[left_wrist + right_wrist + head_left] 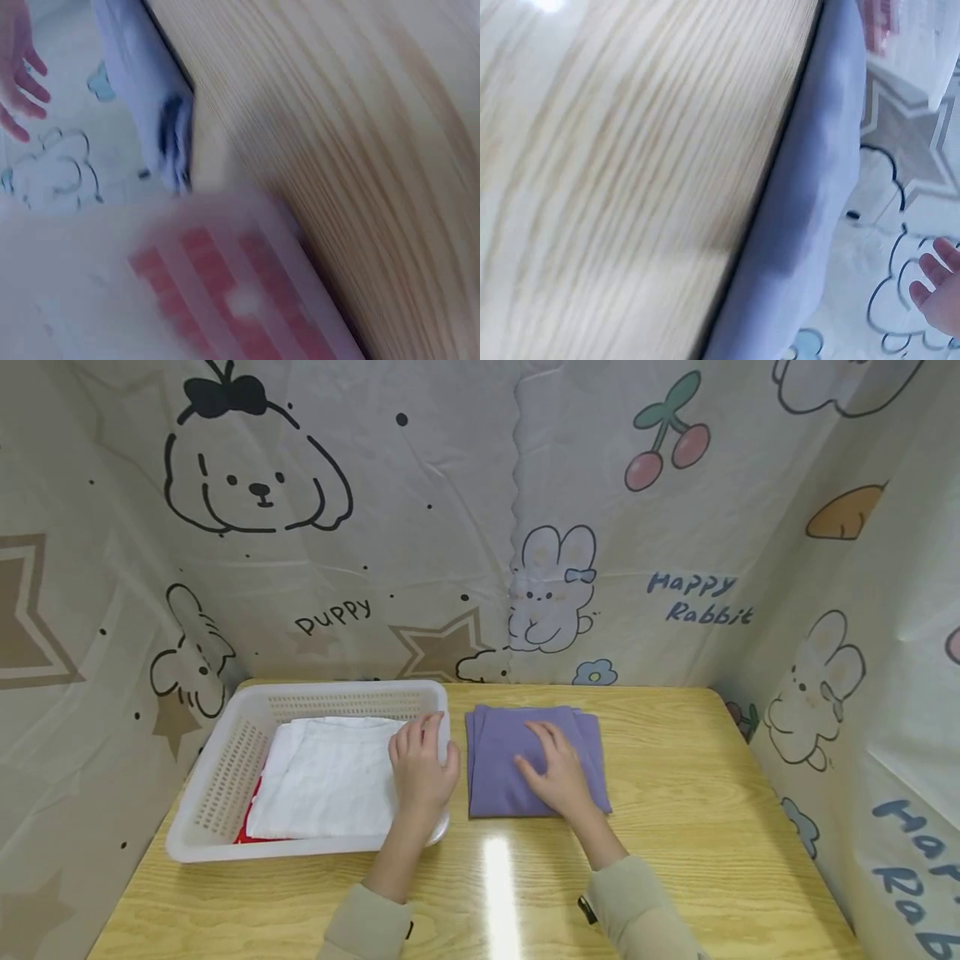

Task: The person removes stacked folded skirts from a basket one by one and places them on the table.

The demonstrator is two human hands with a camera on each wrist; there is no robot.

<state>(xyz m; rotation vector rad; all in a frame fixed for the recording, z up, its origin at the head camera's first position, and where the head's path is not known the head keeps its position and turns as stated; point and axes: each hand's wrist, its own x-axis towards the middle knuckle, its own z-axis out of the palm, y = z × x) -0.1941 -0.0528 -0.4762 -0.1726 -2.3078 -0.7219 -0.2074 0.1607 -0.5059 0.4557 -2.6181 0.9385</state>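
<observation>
Your right grip (558, 774) hangs relaxed, holding nothing, over the purple cloth (497, 768), which lies folded flat in uneven layers on the counter (675, 777). Your left grip (423, 770), also loose and clasping nothing, is at the right rim of the white basket (213, 793); the blurred left wrist view leaves contact uncertain. Inside, folded white cloth (322, 781) covers something red (247, 835). The counter shows glossy, yellowish wood grain; the drapes (450, 543) behind it read "Puppy" and "Happy Rabbit".

Wood-grain table (675, 760), white basket (213, 793), folded purple cloth (498, 764) beside it
</observation>
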